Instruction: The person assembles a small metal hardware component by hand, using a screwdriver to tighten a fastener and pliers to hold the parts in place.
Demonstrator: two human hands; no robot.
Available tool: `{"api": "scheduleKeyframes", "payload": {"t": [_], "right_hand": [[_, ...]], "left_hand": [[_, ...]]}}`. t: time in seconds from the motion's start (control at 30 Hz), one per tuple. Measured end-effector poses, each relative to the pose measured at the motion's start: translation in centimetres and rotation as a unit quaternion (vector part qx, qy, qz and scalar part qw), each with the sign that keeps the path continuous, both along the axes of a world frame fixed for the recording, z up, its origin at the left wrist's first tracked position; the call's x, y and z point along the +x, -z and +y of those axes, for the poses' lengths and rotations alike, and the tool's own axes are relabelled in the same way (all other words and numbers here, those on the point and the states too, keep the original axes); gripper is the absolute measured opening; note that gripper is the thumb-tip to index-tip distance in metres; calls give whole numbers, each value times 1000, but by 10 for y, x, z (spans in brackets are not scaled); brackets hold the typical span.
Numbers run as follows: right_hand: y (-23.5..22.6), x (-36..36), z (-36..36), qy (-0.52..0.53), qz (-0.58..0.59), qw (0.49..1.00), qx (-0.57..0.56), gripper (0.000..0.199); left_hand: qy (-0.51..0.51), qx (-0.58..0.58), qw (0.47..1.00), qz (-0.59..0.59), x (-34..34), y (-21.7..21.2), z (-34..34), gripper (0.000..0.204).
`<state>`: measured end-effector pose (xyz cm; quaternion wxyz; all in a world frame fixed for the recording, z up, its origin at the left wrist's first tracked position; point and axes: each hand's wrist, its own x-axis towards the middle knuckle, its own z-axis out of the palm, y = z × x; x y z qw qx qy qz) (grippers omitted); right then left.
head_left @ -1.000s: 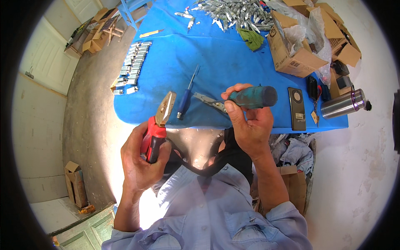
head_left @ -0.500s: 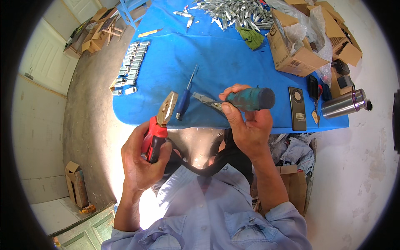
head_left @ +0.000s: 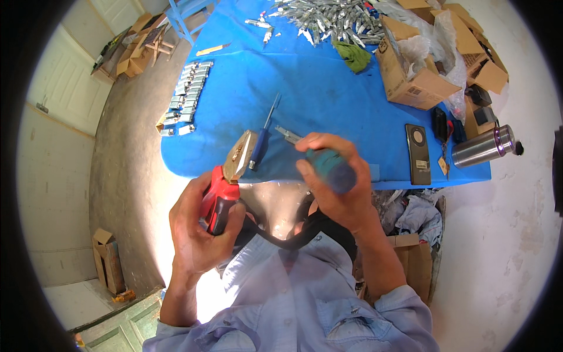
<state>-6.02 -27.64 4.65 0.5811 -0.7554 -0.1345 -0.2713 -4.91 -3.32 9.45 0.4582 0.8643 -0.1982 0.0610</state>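
My left hand (head_left: 202, 226) is closed round the red and black grips of combination pliers (head_left: 237, 158), whose jaws point up and stand slightly apart. My right hand (head_left: 346, 193) wraps a screwdriver with a thick teal handle (head_left: 331, 169); the handle's dark butt is turned toward me and its shaft is hidden. A small silver metal part (head_left: 287, 135) sticks out at the left of the right fingertips, over the table's near side. Whether the fingers pinch it is hard to see. Between the two hands a blue-handled screwdriver (head_left: 262, 141) lies on the blue cloth.
Rows of small metal parts (head_left: 190, 97) lie on the blue table (head_left: 246, 82) at left. A heap of metal parts (head_left: 334, 20) and a green rag (head_left: 353, 56) are at the back. At right are an open cardboard box (head_left: 416, 85), a phone (head_left: 417, 154) and a steel bottle (head_left: 484, 146).
My right hand has moved left and toward me, and the teal handle has swung from pointing right to pointing at me. The pliers' jaws have opened a little.
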Motion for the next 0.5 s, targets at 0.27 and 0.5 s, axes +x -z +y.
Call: {"api": "scheduleKeyframes", "payload": {"t": [0.27,0.5], "right_hand": [[5,-1,48,24,-109,983,-144,47],[8,19,76,24,-157,984,-83,38]], "left_hand": [[-61,-162,985,0,-14,12,22,52],[-118,-107,986,-57,-13,17,51,47]]}}
